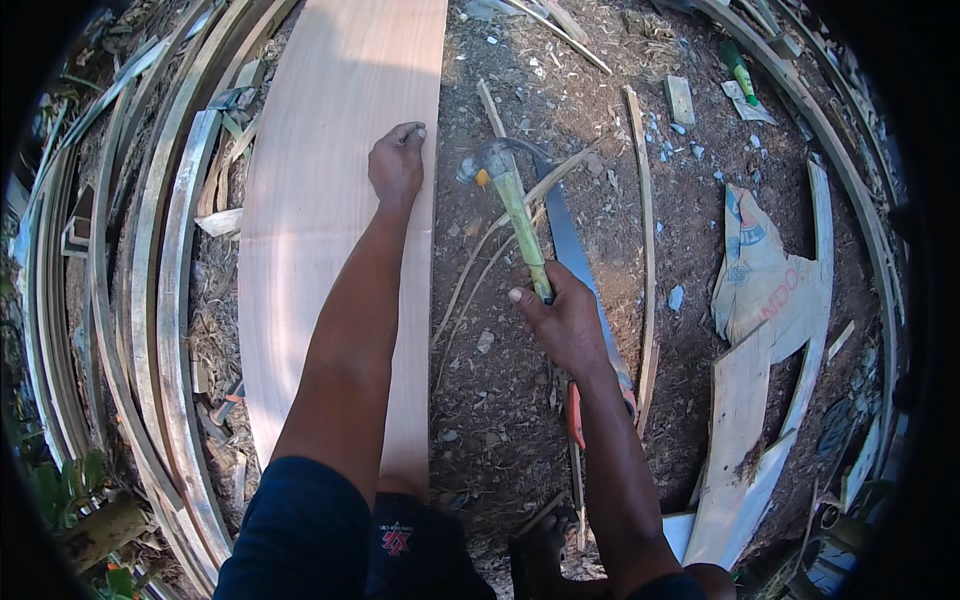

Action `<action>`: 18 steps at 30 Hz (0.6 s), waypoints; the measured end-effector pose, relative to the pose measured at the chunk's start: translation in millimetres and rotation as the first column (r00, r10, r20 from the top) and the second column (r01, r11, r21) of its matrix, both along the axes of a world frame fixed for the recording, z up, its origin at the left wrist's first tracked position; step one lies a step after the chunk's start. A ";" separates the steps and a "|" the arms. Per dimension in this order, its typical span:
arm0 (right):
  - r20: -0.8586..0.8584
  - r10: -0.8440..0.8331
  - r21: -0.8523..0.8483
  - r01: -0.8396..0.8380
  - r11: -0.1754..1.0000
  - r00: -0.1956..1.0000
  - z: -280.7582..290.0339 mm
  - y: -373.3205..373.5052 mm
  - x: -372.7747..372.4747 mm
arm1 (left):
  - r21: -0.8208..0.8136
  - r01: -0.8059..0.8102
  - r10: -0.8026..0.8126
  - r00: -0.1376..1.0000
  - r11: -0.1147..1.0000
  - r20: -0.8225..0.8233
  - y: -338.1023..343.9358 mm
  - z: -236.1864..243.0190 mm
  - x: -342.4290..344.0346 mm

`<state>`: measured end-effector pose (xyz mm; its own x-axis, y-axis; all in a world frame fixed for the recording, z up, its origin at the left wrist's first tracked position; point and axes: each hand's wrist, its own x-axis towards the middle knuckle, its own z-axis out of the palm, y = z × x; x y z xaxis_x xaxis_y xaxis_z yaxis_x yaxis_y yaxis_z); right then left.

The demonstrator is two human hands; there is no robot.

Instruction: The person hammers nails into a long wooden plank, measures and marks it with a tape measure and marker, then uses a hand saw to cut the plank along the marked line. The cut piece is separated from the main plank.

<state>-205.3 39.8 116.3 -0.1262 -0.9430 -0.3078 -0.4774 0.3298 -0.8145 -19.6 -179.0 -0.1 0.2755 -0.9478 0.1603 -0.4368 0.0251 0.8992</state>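
Observation:
My left hand (397,165) is closed in a pinch over the right edge of a pale plywood board (300,110); anything between its fingertips is too small to make out. To its right, my right hand (560,310) grips a hammer (518,210) by its handle, which is wrapped in yellow-green; the metal head points up and away from me. Under and beside the hammer, a long handsaw (570,238) with an orange handle lies on the ground, partly hidden by my right arm and hand.
Long timber strips (180,260) lie along the left. Thin sticks (640,200), a torn sack (760,260), broken boards (730,430), a wood block (678,100) and a green tube-like object (738,70) lie on the dirt ground to the right, among scraps and dry leaves.

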 end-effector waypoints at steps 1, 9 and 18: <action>0.024 0.026 -0.094 -0.024 0.995 0.999 3.4 -9.9 3.1 | -0.005 -0.013 0.013 1.000 1.000 0.021 -0.4 1.9 -0.4; -0.248 0.002 -0.488 -0.127 0.863 0.969 30.3 -81.3 29.1 | -0.009 -0.023 0.023 0.999 1.000 0.028 4.3 9.7 -2.8; -0.425 0.062 -0.240 -0.178 0.954 0.903 42.0 -104.8 31.4 | 0.050 -0.013 0.009 0.997 0.999 0.078 3.5 9.7 -2.0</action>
<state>-173.9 -64.9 158.3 -0.0663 -0.9977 0.0111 -0.8084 0.0472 -0.5867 -21.5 -175.6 9.7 0.2749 -0.9522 0.1334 -0.5051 -0.0250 0.8627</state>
